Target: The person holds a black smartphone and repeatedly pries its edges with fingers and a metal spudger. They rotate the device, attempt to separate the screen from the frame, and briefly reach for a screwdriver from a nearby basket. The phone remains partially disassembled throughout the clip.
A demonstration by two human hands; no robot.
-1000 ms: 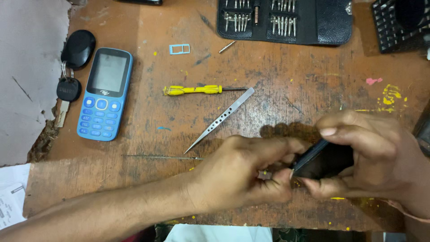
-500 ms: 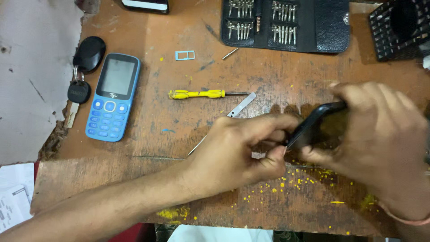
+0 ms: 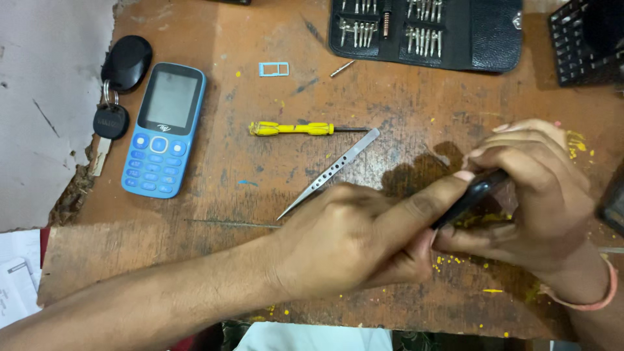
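Head view: both hands meet at about four o'clock in the picture, over the scuffed wooden worktop (image 3: 403,97). The right hand (image 3: 533,195) curls its fingers over a thin dark device (image 3: 473,195), most likely a phone held on edge, and its grip is pressed onto that device from above and below. The left hand (image 3: 364,237) reaches across from seven o'clock; its forefinger lies along the device's near edge and its thumb presses in at the lower corner, so this grip too is pinched on the device.

As to progress, the work appears to be somewhere in the middle: a small blue card tray (image 3: 273,69) lies loose at eleven o'clock, a yellow screwdriver (image 3: 296,129) and steel tweezers (image 3: 335,170) lie put down near the centre, and the black bit case (image 3: 426,32) at twelve o'clock stands open. The device itself shows no separated cover or exposed inside, so any opening of it seems not yet done. A blue keypad phone (image 3: 162,130) and a car key with fob (image 3: 117,91) lie untouched at nine to ten o'clock.

Hidden: most of the device sits under the fingers, so its face, its seam and any small tool between the fingertips cannot be made out. A dark object at three o'clock is cut off by the frame.
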